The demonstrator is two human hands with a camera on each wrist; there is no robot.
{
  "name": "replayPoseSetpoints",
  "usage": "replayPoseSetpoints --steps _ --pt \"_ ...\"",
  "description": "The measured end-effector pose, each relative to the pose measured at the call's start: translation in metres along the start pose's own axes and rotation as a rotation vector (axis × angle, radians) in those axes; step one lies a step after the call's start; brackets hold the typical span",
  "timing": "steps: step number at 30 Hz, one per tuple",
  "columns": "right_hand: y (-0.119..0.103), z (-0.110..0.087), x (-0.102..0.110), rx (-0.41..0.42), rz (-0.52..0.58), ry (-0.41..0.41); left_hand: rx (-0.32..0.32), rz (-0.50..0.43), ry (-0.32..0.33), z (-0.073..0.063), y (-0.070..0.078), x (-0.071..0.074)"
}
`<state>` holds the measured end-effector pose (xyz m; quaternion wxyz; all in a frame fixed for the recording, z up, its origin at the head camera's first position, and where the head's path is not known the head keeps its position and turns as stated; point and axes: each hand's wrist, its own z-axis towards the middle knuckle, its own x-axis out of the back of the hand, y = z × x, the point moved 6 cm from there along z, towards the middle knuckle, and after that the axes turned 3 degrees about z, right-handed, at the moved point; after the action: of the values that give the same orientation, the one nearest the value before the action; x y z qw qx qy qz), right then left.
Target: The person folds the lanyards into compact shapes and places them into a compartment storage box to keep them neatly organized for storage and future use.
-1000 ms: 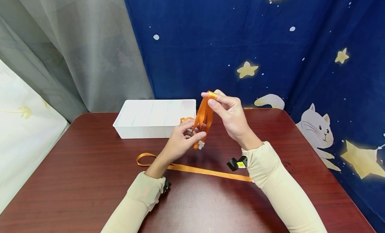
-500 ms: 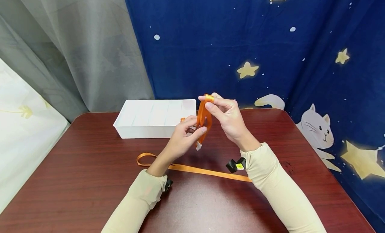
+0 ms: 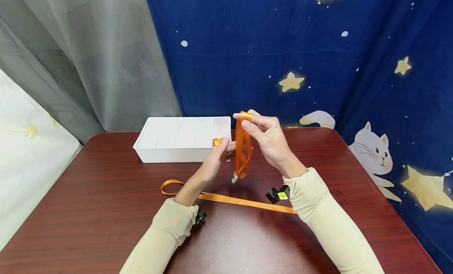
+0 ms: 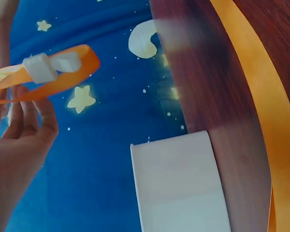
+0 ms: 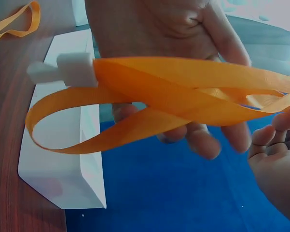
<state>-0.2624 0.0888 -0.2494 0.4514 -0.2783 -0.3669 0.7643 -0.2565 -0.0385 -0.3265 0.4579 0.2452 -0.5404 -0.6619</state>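
My right hand (image 3: 269, 142) pinches a folded orange lanyard (image 3: 239, 142) near its top, between thumb and index finger. The lanyard's loops hang down, and its white plastic clip (image 5: 77, 70) dangles at the lower end. Just left of the loops is my left hand (image 3: 210, 164), its fingers extended behind them. In the right wrist view the left palm (image 5: 154, 29) faces the ribbon with fingers loosely bent, not gripping it. Whether those fingers touch the ribbon, I cannot tell. Another orange lanyard (image 3: 244, 202) lies stretched across the table, partly beneath my left wrist.
At the table's far side stands a white divided box (image 3: 173, 155). A bit of orange ribbon (image 3: 216, 142) shows in its right end, partly hidden by my left hand. Behind the dark red table (image 3: 88, 195) hang a grey curtain (image 3: 95, 61) and a blue starry one (image 3: 226, 61).
My left fingers have come off the hanging loops and straightened, so the loops now hang freely. The right hand has shifted slightly left and down since the first frame, still holding the lanyard.
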Motion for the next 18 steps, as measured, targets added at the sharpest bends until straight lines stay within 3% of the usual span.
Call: replayPoseSetpoints --steps 3,8,14,18 --pt "-0.001 0.0 0.0 0.002 -0.002 0.002 0.009 -0.161 -0.049 0.002 -0.001 -0.005" --pt "-0.003 -0.001 0.001 0.0 0.015 0.001 0.022 -0.316 -0.135 0.003 -0.003 -0.011" --pt "-0.002 0.0 0.004 -0.003 0.036 0.006 0.043 -0.45 -0.235 0.001 -0.004 -0.018" --pt "-0.002 0.0 0.006 0.001 0.032 0.011 0.039 -0.447 -0.281 -0.001 -0.001 -0.023"
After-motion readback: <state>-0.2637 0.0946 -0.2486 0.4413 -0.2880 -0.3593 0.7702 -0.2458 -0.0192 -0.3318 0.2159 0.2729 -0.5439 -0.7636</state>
